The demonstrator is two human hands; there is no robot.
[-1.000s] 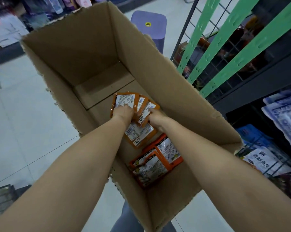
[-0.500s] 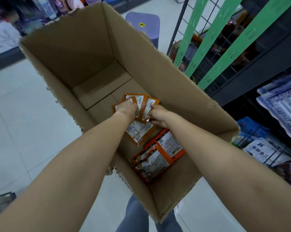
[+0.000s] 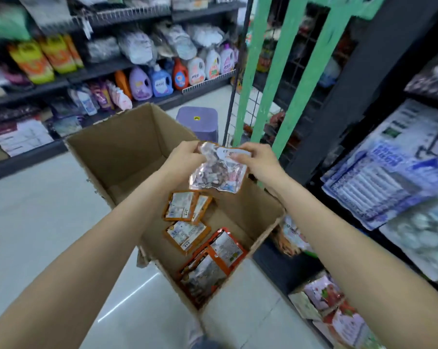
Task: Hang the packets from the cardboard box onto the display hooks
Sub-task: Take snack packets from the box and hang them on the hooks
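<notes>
Above the open cardboard box (image 3: 127,157) I hold a clear-fronted snack packet (image 3: 216,173). My left hand (image 3: 185,159) grips its top left corner and my right hand (image 3: 259,161) pinches its top right edge. Several orange packets (image 3: 185,224) lie on the box floor below, with more near the front corner (image 3: 208,263). Green display strips (image 3: 253,69) run up the black wire rack at the right, just behind the held packet. The view is motion-blurred.
A purple plastic stool (image 3: 197,122) stands behind the box. Shelves with detergent bottles (image 3: 160,81) line the back. At the right a dark shelf unit (image 3: 359,79) carries hanging blue and white packs (image 3: 389,172). More packets (image 3: 331,306) sit low at the right.
Both hands have risen out of the box with one packet between them. The head camera has tilted up, so the back shelves now show.
</notes>
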